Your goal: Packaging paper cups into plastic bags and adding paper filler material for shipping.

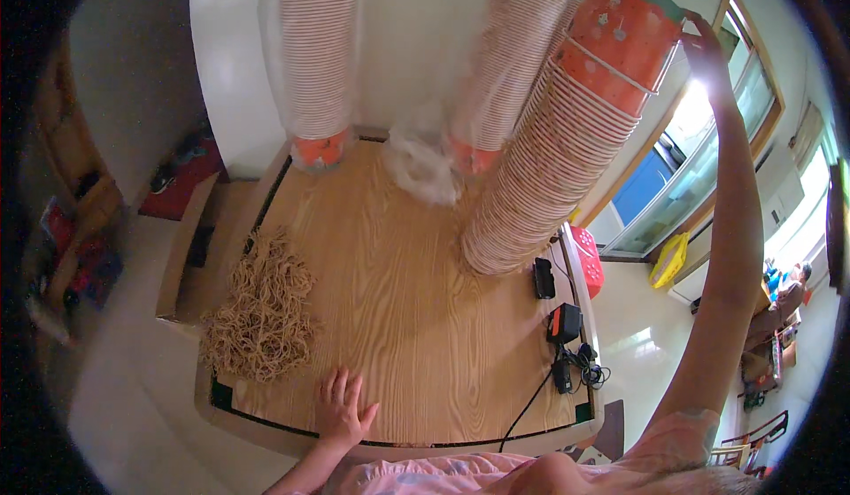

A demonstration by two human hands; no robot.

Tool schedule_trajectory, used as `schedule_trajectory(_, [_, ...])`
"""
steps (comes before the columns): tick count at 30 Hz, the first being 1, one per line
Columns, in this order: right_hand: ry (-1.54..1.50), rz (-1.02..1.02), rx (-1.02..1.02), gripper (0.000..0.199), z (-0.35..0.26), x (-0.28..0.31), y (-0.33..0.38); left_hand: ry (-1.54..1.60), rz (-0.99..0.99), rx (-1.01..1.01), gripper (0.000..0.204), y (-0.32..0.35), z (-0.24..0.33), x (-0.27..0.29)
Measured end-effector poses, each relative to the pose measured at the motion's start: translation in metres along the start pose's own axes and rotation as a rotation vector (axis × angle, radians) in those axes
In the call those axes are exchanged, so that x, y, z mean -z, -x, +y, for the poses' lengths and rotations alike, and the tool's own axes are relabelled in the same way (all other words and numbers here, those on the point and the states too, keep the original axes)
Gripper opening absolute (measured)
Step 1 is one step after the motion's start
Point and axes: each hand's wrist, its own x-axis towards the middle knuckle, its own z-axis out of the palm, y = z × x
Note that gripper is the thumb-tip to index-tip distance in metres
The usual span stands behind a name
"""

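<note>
My left hand [342, 408] rests on the near edge of the wooden tabletop [398, 336], fingers stretched out and holding nothing. Close beside it lies a heap of tan twisted paper cords [266, 313]. High at the right, my right hand [702, 42] grips the side of the top orange paper bucket [620, 34], which has a green end facing up. This bucket sits over a tall, leaning stack of nested paper buckets [549, 167] with white rims. Some fingers of that hand are hidden by the bucket.
Two more bucket stacks in clear plastic, a left stack [319, 61] and a middle stack [509, 61], stand at the back, with crumpled plastic [421, 167] between them. A black-and-orange adapter [564, 323] and coiled cable [584, 367] lie at the right edge. A person [788, 296] is far right.
</note>
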Motion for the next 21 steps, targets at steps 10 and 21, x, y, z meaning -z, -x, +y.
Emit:
schedule_trajectory(10, [-0.279,-0.085,-0.093,0.042,0.004,-0.012,0.01,-0.029,-0.032,0.03,0.059,0.002,0.002,0.003])
schedule_trajectory(21, [-0.476,-0.13,-0.181,0.054,0.001,-0.024,0.031,-0.042,-0.043,0.023,0.059,0.003,0.003,0.006])
